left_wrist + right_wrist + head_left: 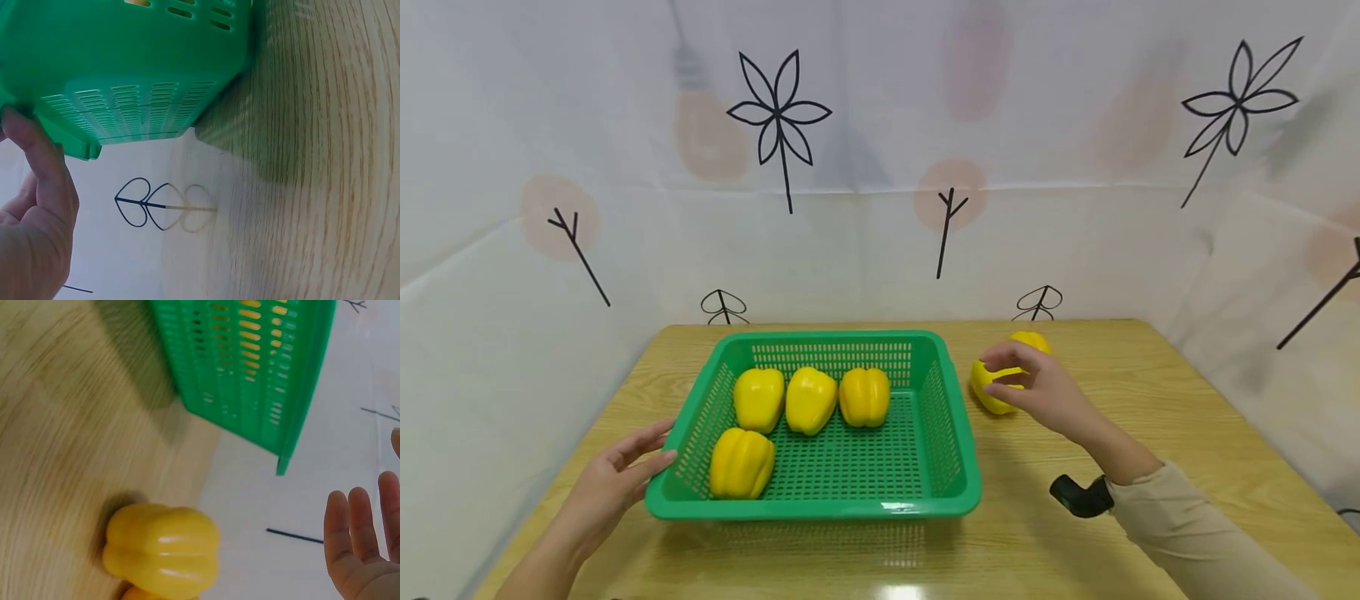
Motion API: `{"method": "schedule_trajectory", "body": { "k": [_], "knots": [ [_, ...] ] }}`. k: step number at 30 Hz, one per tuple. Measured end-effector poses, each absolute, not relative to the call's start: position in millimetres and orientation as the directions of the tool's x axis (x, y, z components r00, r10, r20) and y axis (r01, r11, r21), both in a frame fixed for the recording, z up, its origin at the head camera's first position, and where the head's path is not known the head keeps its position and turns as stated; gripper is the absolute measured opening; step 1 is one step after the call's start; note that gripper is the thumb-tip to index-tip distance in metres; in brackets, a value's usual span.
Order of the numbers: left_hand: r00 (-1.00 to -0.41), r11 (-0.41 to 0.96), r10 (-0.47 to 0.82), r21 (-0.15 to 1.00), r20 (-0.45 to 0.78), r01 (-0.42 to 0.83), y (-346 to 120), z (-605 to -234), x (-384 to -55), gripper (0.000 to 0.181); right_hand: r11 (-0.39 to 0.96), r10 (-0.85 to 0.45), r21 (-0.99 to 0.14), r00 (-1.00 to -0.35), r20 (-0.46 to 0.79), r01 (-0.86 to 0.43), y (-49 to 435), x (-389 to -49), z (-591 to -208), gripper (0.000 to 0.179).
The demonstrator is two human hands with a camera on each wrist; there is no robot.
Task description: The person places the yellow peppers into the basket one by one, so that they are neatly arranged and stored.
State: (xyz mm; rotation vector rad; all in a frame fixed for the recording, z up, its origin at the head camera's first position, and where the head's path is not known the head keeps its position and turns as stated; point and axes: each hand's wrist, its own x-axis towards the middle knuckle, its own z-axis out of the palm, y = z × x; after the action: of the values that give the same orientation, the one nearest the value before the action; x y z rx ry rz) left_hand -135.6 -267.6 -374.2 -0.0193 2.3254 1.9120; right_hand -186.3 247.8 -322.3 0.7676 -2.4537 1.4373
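A green plastic basket (820,510) stands on the table with several yellow bell peppers in it. Three peppers, including the middle pepper (810,400), line up along the back, and one pepper (742,463) sits at the front left. My left hand (613,479) holds the basket's left rim, thumb and fingers right at its edge. To the right of the basket, my right hand (1037,387) hovers with fingers apart and nothing between them. Behind it are a nearer yellow pepper (991,398) and a farther pepper (1030,340), both partly hidden by the hand in the head view.
The wooden table (1120,367) ends at a white patterned cloth (865,258) that hangs behind and along the sides. A black strap-like device (1081,497) shows at my right wrist, by the beige sleeve (1195,533).
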Motion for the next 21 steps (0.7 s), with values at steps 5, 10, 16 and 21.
{"method": "schedule_trajectory", "body": {
  "k": [5, 10, 16, 21],
  "knots": [
    [-0.992, 0.204, 0.071, 0.975, -0.103, -0.086, -266.4, -374.5, -136.1, 0.055, 0.398, -0.31, -0.77, -0.863, 0.398, -0.499, 256.6, -192.2, -331.6, 0.027],
    [-0.993, 0.21, 0.07, 0.974, -0.097, -0.081, -265.9, -374.3, -135.8, 0.054, 0.407, -0.298, -0.78, -0.876, 0.379, -0.476, 264.4, -200.1, -338.4, 0.029],
    [-0.992, 0.214, 0.071, 0.973, -0.1, -0.083, -266.4, -373.6, -134.7, 0.054, 0.453, -0.289, -0.762, -0.885, 0.365, -0.462, 271.0, -210.9, -348.3, 0.032],
    [-0.993, 0.226, 0.068, 0.971, -0.1, -0.082, -266.2, -372.1, -134.4, 0.056, 0.483, -0.278, -0.742, -0.885, 0.372, -0.464, 278.7, -222.6, -358.1, 0.035]
  ]
}}
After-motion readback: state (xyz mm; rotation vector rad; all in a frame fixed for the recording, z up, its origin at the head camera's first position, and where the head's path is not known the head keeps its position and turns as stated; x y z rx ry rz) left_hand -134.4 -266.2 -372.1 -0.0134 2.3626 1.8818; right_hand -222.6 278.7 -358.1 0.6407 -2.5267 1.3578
